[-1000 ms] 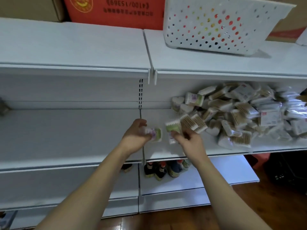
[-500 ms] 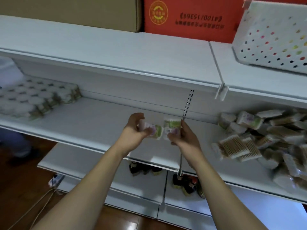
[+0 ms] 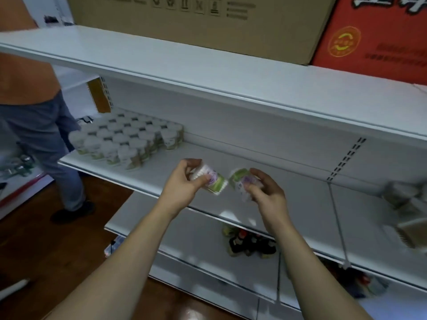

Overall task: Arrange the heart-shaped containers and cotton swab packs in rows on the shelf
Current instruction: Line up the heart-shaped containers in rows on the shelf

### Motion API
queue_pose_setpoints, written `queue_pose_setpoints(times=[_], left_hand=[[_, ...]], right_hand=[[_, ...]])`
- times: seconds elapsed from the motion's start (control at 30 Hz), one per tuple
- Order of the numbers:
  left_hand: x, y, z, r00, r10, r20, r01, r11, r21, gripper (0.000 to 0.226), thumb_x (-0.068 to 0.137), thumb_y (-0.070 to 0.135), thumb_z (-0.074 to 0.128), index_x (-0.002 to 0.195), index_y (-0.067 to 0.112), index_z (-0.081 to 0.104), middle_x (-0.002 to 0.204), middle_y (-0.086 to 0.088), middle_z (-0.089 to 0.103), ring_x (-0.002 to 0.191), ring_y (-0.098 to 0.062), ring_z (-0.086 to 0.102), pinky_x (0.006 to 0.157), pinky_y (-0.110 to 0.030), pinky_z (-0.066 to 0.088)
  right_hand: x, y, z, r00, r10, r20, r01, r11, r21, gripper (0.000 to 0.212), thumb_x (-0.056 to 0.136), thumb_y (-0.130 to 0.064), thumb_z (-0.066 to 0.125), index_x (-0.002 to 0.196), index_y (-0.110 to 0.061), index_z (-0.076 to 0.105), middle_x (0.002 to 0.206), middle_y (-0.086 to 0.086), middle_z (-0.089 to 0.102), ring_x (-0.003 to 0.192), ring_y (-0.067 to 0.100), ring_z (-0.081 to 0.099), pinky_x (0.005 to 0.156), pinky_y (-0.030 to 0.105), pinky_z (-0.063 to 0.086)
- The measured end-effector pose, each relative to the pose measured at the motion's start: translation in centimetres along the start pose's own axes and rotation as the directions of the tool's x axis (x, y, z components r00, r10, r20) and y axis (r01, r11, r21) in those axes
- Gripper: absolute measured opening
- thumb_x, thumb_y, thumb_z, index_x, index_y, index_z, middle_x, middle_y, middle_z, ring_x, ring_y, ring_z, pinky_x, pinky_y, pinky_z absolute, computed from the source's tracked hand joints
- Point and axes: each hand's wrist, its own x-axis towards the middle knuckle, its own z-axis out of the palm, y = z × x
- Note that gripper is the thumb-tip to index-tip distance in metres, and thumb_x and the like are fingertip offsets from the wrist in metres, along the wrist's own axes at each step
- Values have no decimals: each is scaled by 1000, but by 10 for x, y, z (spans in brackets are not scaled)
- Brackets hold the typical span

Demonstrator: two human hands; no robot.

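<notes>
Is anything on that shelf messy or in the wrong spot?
Yes. At the right end of the middle shelf, a loose heap of packs lies jumbled, while the containers at the left end stand in tidy rows. The left hand and right hand each hold one container above the shelf.

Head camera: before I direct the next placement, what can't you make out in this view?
- Loose pile at the right edge: motion-blurred and cut off; count and type unreadable.
- Container in left hand and container in right hand: fingers cover their outlines; label print too small.
- Arranged rows: far end hidden under the upper shelf.
- Bystander: cropped by the left edge.
</notes>
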Motion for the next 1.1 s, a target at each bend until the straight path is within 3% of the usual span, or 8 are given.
queue_pose_setpoints(times=[0.17, 0.4, 0.53, 0.7, 0.77, 0.83, 1.0, 1.1], left_hand=[[18, -13, -70, 997, -65, 31, 69, 988, -142, 24, 92, 6, 68, 111, 19, 61, 118, -10, 67, 98, -22, 69, 76, -29, 59], [60, -18, -122, 998, -51, 23, 54, 992, -118, 33, 92, 6, 69, 121, 19, 61, 120, -7, 64, 105, -22, 66, 82, -30, 60], [91, -19, -137, 999, -54, 7, 54, 998, -31, 36, 89, 9, 73, 123, 17, 62, 124, -13, 64, 109, -25, 66, 93, -45, 57], [117, -13, -161, 999, 36, -22, -34, 996, 85, 35, 88, 12, 75, 121, 20, 66, 123, 0, 65, 110, -13, 63, 88, -28, 54], [124, -10, -173, 999, 45, -21, -44, 997, 58, 33, 89, 9, 73, 120, 19, 66, 113, 12, 64, 94, 10, 63, 77, -11, 51], [133, -11, -185, 998, 63, -14, -62, 997, 45, 32, 88, 6, 72, 116, 21, 67, 110, 14, 65, 93, 10, 63, 72, -5, 48], [159, -20, -214, 997, 80, 25, -82, 991, 107, 29, 91, 11, 71, 114, 28, 65, 123, 0, 65, 106, -16, 61, 73, -6, 48], [172, -26, -227, 993, 99, 69, -108, 985, 135, 30, 91, 13, 71, 116, 28, 66, 125, 0, 65, 109, -20, 62, 87, -30, 55]], right_hand=[[-5, 1, 75, 983, 182, 25, -183, 957, 225, 32, 94, -11, 65, 125, -16, 56, 112, 14, 66, 91, 34, 72, 73, 49, 61], [29, -13, 137, 932, 362, -8, -353, 914, 201, 29, 92, -40, 67, 101, -13, 67, 93, 10, 72, 79, 27, 70, 64, 37, 59], [61, -14, 156, 930, 347, 125, -365, 913, 184, 20, 91, -23, 69, 110, -18, 68, 109, 13, 68, 94, 28, 67, 71, 38, 58], [92, -5, 179, 976, 167, 138, -142, 974, -178, 55, 87, -25, 74, 138, -28, 54, 115, 11, 63, 96, 22, 68, 83, 40, 59], [101, 0, 194, 994, 44, 101, 8, 886, -463, 72, 83, -38, 77, 144, -23, 43, 92, 3, 63, 88, 20, 66, 81, 33, 52], [104, 5, 215, 990, -65, 122, 125, 791, -599, 68, 81, -38, 80, 134, -16, 44, 88, -7, 61, 88, 19, 62, 73, 25, 39], [110, 35, 262, 928, -237, 289, 373, 584, -721, 48, 88, -35, 72, 126, -10, 56, 120, 12, 62, 105, 33, 59, 78, 30, 43], [114, 51, 279, 916, -286, 281, 392, 494, -776, 44, 88, -34, 72, 122, -8, 63, 135, 19, 53, 114, 40, 58, 89, 40, 51]])
